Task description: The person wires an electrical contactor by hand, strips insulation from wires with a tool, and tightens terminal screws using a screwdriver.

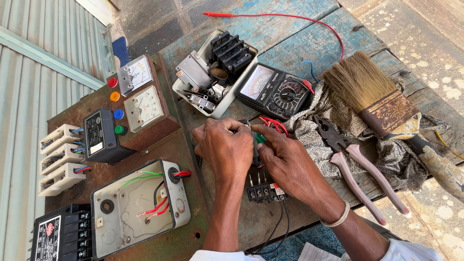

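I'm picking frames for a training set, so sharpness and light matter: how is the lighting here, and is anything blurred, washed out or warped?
Head view: bright daylight, sharp focus on both hands, left hand and right hand; the ground at top right is washed out; soft shadow lies under the brush; wide-angle lens bends the edges, so the metal wall leans.

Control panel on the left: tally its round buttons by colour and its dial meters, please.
Red button: 1
Orange button: 1
Blue button: 1
Green button: 1
Dial meters: 2
Total: 6
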